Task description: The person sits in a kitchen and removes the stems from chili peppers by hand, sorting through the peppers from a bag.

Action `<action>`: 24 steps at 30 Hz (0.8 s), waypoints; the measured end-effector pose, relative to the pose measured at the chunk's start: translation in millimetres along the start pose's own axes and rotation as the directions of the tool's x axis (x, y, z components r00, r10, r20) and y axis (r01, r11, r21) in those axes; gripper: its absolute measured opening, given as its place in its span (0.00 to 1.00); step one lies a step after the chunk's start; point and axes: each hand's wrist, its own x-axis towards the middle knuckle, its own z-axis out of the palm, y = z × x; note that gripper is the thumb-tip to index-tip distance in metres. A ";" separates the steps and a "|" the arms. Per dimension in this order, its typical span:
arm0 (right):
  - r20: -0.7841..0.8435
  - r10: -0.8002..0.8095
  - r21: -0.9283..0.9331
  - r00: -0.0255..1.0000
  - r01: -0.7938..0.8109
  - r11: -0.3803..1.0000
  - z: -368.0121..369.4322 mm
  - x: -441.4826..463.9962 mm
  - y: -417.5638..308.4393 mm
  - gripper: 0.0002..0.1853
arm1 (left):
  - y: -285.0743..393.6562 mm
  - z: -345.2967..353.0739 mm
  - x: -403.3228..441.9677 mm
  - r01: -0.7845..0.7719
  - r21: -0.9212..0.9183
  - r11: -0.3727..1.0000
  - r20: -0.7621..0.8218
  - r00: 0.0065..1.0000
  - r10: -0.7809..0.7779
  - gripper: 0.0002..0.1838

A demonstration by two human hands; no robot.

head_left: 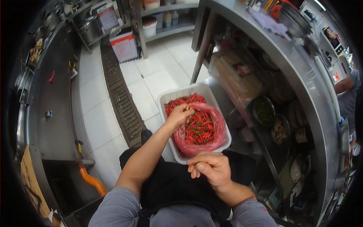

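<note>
A white plastic basket [224, 99] stands in front of my knees. Inside it, a pink plastic bag [220, 130] gapes wide, full of red chili peppers [198, 128] with green stems. More loose red chilies [172, 104] lie beyond the bag at the basket's far end. My left hand [180, 115] is over the bag's left rim, its fingers curled in a pinch with a small reddish chili tip at the fingertips. Close to me, above the basket's near edge, my right hand [212, 168] is closed, thumb against the fingers; whatever it may hold is hidden.
On the right runs a steel counter [291, 62] with bowls and bags on its lower shelf. A steel unit [53, 98] lines the left side, with an orange pipe [92, 181] below. A drain grate [119, 94] crosses the tiled floor. Another person's arm [345, 85] shows far right.
</note>
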 end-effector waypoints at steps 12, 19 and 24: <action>0.075 -0.195 -0.055 0.978 0.199 0.978 -4.8 6.5 -13.3 0.09 | 1.2 1.4 1.5 0.007 -0.003 1.000 0.012 1.000 -0.007 0.06; 0.071 -0.164 -0.064 0.984 0.169 0.984 -5.2 6.9 -11.0 0.09 | -2.8 3.6 2.6 0.002 0.028 1.000 -0.006 1.000 -0.002 0.05; 0.118 -0.272 -0.062 0.955 0.281 0.958 -6.9 9.5 -18.9 0.09 | -2.6 4.1 5.0 -0.013 -0.002 1.000 0.012 1.000 0.013 0.05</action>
